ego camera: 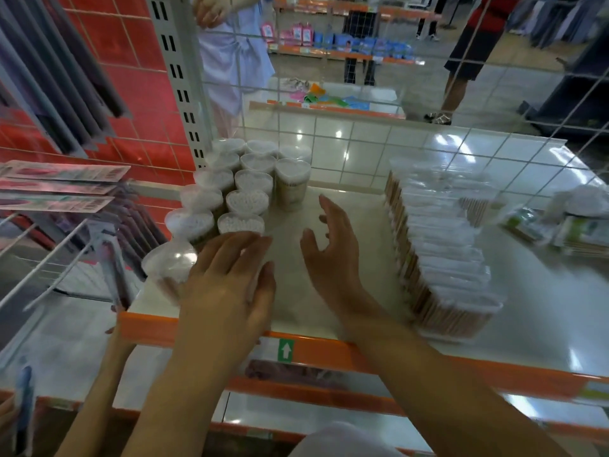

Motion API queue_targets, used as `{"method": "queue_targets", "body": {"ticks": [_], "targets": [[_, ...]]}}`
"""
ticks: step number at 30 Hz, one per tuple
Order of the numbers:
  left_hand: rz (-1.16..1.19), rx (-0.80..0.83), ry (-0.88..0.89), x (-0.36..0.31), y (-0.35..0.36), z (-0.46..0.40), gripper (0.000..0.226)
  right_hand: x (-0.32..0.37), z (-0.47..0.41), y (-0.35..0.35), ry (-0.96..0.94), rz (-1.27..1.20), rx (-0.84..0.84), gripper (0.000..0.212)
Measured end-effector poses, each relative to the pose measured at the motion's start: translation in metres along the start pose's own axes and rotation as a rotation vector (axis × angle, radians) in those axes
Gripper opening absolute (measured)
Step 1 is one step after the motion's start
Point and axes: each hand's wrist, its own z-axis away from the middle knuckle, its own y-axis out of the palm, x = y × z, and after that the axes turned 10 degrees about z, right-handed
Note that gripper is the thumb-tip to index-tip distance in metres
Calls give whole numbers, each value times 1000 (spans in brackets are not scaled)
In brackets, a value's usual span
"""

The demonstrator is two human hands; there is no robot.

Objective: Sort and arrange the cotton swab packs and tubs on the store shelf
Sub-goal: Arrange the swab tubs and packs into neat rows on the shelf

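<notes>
Several clear heart-shaped tubs of cotton swabs (244,199) stand in rows at the left of the white shelf (527,308). One blurred tub (168,260) sits nearest the front edge. My left hand (230,285) lies flat with straight fingers beside that tub, its fingertips reaching the front tub of the second row. My right hand (333,239) hovers with spread fingers over the bare middle of the shelf and holds nothing. A long row of clear packs of wooden-stick swabs (438,252) runs from back to front on the right.
Loose swab packs (566,225) lie at the far right. A wire grid (362,150) backs the shelf. Hanging carded goods (59,186) on pegs are to the left. Another person's arm (99,384) reaches up to the orange shelf edge (329,347). People stand beyond the grid.
</notes>
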Motion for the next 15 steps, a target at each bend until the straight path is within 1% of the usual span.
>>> {"method": "queue_targets", "body": {"ticks": [3, 7, 9, 11, 15], "targets": [[15, 31, 15, -20, 10, -9, 38, 13, 15, -32, -145, -48, -60, 48], [63, 48, 74, -50, 25, -20, 38, 22, 25, -81, -293, 13, -21, 46], [71, 55, 103, -67, 32, -25, 39, 18, 26, -106, -300, 81, -26, 46], [71, 55, 131, -84, 41, -31, 38, 9, 26, -128, -266, 141, -48, 48], [76, 81, 175, -121, 64, -39, 37, -22, 27, -169, -249, 313, -178, 45]]}}
